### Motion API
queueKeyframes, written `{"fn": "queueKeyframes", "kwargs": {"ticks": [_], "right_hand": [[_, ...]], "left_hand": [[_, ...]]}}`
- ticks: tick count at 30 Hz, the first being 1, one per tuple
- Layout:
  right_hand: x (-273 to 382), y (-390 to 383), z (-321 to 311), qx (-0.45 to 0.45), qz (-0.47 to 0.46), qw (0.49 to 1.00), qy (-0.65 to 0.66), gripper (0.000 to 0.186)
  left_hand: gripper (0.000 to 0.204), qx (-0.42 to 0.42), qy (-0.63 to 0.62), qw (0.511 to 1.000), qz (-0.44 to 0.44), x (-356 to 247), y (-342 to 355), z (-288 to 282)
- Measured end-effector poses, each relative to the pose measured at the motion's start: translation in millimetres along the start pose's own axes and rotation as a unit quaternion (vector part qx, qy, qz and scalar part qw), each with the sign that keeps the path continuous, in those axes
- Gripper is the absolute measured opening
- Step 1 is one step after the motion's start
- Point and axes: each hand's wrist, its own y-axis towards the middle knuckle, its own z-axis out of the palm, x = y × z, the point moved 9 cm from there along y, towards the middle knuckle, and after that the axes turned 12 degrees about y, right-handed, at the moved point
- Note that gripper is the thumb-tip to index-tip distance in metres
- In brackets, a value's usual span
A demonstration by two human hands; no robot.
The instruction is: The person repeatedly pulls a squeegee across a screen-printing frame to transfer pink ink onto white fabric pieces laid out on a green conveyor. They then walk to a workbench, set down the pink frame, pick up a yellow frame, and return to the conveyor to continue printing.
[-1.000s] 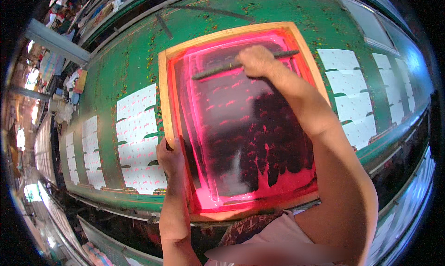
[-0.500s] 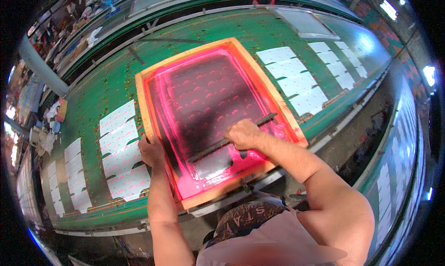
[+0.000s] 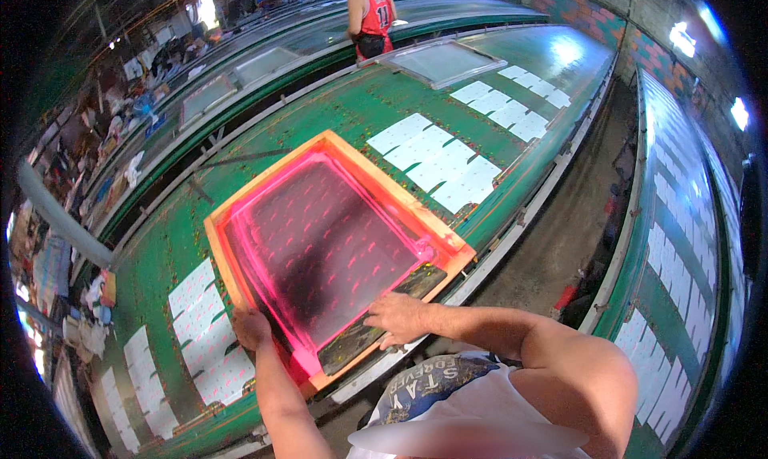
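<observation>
- The head's fisheye view looks down from above and behind the left fingers [image 3: 241,315] and right fingers [image 3: 382,321].
- It faces forward over them, near enough to take in both forearms [image 3: 484,323].
- Beyond the fingers it reaches across the tabletop [image 3: 340,97] to a far wall [image 3: 594,28].

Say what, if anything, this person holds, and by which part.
The left hand holds the rectangular orange wooden frame by its left rail. The right hand touches the flat, dark squeegee near its middle; whether it grips cannot be told.
</observation>
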Motion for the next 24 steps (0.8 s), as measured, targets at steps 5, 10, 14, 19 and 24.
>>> {"fn": "queueKeyframes", "kwargs": {"ticks": [5,10,14,19,24], "right_hand": [[-18.9,-47.2,-46.3,-0.096,-0.081,0.99,0.067,0.06],[-102.5,-132.5,-118.1,-0.224,-0.016,0.971,0.087,0.036],[-177.4,-179.6,-157.9,-0.321,0.087,0.939,0.093,0.029],[-235.7,-178.7,-166.3,-0.335,0.181,0.919,0.102,0.049],[-272.4,-130.4,-148.2,-0.312,0.232,0.908,0.155,0.071]], "left_hand": [[0.061,0.038,0.03,0.998,-0.046,1.2,-3.3,-5.8],[0.065,0.011,0.096,0.993,-0.06,-1.2,-7.7,-11.1],[0.066,0.017,0.14,0.989,-0.032,-9.6,3.0,-6.5],[0.069,0.009,0.135,0.989,-0.066,-3.1,3.0,-1.5],[0.067,-0.045,0.102,0.993,-0.04,-5.7,0.5,-13.1]]}}
